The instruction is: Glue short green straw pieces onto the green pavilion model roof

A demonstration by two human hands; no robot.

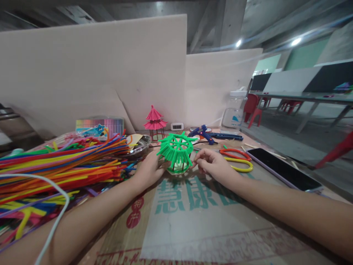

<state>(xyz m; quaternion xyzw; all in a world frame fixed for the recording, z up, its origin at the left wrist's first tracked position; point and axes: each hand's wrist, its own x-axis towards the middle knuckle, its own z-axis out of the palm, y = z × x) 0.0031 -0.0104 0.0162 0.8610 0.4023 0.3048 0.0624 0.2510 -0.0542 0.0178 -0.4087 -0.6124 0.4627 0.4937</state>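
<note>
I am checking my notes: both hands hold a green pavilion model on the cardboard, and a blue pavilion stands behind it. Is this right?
One detail is wrong: the pavilion behind is pink, not blue. The head view shows it. The rest holds: left hand and right hand hold the green pavilion model on the cardboard.

Single head-worn view: looks forward and down, close over cardboard-covered table (193,217); partition boards (110,70) fill the background.

Both bare forearms stretch forward and converge toward the middle. The left hand (149,170) is cupped, fingers curled inward, palm facing right. The right hand (213,164) lies knuckles up, its fingertips (199,159) pinched together.
</note>
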